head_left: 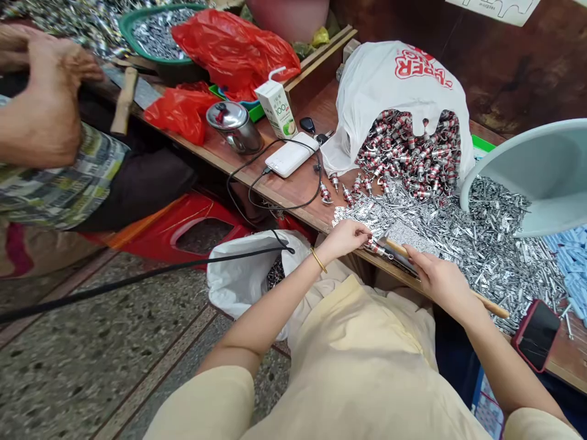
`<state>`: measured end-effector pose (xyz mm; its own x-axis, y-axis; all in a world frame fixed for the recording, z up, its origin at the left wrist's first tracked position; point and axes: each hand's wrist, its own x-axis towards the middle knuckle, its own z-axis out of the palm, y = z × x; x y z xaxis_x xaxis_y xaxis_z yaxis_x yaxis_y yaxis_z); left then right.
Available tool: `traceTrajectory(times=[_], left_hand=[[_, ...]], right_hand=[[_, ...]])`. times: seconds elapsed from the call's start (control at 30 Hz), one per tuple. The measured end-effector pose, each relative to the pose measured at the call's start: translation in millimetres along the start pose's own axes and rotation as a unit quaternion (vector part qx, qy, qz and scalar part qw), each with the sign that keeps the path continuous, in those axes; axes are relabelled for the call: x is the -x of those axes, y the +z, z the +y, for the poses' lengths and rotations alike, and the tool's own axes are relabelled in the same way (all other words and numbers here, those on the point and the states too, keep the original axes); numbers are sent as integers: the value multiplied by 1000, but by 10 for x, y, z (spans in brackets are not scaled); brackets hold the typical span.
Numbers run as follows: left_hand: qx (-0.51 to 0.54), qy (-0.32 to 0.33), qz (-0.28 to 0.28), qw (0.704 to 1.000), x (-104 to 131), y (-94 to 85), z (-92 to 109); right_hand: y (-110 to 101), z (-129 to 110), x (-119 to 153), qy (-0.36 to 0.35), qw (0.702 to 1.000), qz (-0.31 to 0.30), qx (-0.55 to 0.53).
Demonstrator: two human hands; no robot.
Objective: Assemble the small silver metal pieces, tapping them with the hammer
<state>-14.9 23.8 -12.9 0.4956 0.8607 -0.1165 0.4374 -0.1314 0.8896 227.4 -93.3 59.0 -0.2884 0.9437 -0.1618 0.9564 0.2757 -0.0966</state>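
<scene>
Pinched a small metal fitting point(378, 248) at the table's point(279, 184) front edge between the left hand's point(345, 238) drawn-together thumb and fingertips. Gripped a wooden-handled tool point(490, 304) just beside, in the right hand's point(446, 282) curled fingers. Faced loose silver pieces point(486, 263), then red-banded fittings point(413, 150) in a white bag point(378, 76).

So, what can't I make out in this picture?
All in the head view:
Left hand: any piece at its fingertips is too small to tell.
Lower bag: partly hidden by the left forearm.
Bucket: cut off by the right edge.
Paper: cut off by the top edge.
</scene>
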Motion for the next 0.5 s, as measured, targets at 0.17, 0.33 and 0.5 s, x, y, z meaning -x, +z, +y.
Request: traceTrajectory(times=[0.17, 0.33, 0.5], left_hand=[[-26, 5, 8, 1000, 29, -16, 56], [-24, 3, 10, 1000, 41, -6, 59], [-3, 6, 9, 1000, 33, 20, 14]], right_hand=[[-51, 4, -15, 8, 1000, -1, 24], [-93, -32, -31, -4, 999, -28, 38], [-61, -59, -6, 6, 999, -19, 39]])
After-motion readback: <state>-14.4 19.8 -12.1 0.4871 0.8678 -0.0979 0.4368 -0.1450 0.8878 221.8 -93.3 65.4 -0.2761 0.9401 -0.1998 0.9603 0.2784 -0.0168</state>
